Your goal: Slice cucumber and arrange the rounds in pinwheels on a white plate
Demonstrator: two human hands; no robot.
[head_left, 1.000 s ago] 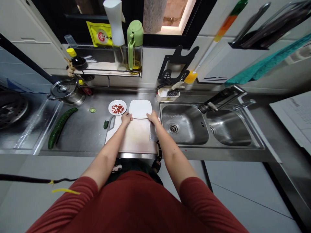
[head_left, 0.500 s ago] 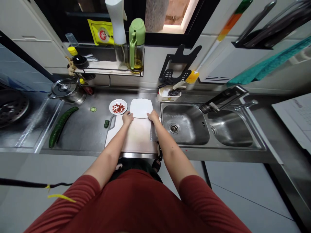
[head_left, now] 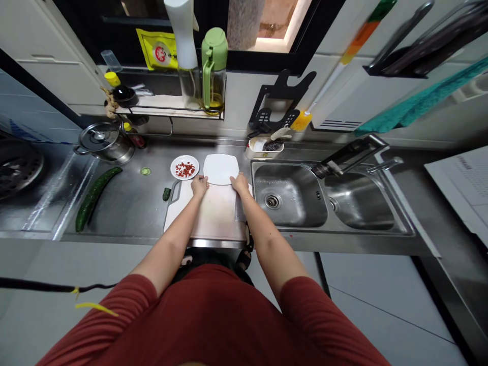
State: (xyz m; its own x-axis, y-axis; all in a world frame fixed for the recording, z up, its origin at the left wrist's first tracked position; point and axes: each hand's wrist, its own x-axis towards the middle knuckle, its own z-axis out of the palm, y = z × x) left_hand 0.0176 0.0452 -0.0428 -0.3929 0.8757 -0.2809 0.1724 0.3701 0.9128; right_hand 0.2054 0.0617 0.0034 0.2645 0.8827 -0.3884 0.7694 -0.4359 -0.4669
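Head view: the step in hand looks to be the handling of a bare white plate [head_left: 221, 169], which lies at the back edge of the cutting board [head_left: 215, 216], overlapping it. The left hand [head_left: 199, 186] is curled nearly closed at the plate's near left corner, and seems to pinch it between thumb and fingers; the right hand [head_left: 240, 183] grips the near right corner in the same way, thumb toward the rim. Fingertips below the plate are hidden, so whether it rests flat or is slightly raised, I cannot tell. Just left of it, apart by a narrow gap, stands a round dish [head_left: 174, 168] of chopped red bits [head_left: 185, 170]. Further left on the counter are a cucumber stub [head_left: 166, 193], thin slices [head_left: 145, 172] and a long cucumber [head_left: 95, 198]. As I judge it, the next move calls for either an even release at both corners or, if the plate is shifted, a level two-handed hold that keeps its left edge off the dish.
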